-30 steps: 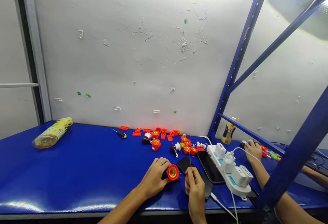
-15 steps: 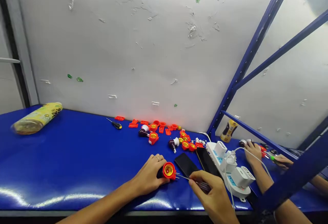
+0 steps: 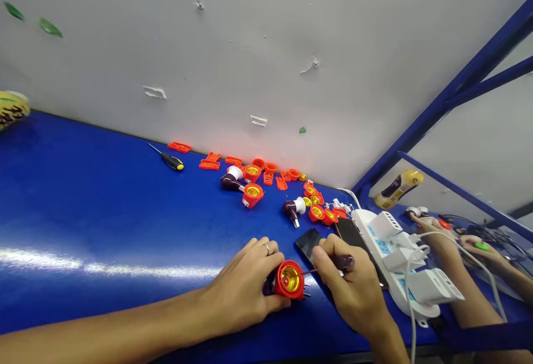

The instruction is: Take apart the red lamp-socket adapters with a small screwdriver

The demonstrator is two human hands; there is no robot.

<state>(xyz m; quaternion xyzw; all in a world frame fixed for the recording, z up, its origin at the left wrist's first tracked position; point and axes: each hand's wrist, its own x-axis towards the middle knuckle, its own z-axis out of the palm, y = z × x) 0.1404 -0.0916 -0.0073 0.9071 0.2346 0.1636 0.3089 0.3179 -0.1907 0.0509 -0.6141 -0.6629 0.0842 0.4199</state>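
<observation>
Red lamp socket (image 3: 290, 279), with gold threaded sleeve and metal prongs (image 3: 307, 295) poking out at its right, sits low near the front of the blue surface (image 3: 125, 214), mouth turned toward me. The left hand (image 3: 250, 280) is closed around its dark body, a ring on one finger; the right hand (image 3: 353, 283) grips a dark-handled screwdriver (image 3: 346, 263), its tip apparently inside the mouth. I'd say work on this piece is midway: shell, sleeve and prongs are together, but I can't see how firmly anything inside is fastened. Just past the hands lie a black phone (image 3: 307, 242) and a second phone (image 3: 348, 229), then a white power strip (image 3: 363, 220) whose blue outlet faces carry no print I can read. Farther back are a purple-and-white plug piece (image 3: 293, 208) and another red socket (image 3: 252, 195) that looks whole; flat red plastic parts (image 3: 210, 164) lie loose along the wall, apparently left unjoined, near a black-and-yellow screwdriver (image 3: 171, 160). No brand is legible anywhere: the yellow wrapper (image 3: 11, 109) at far left has dark lettering, cut off and blurred, and the yellow bottle (image 3: 398, 188) beyond the strip wears a dark label too small to make out, close to a co-worker's hand (image 3: 428, 224).
</observation>
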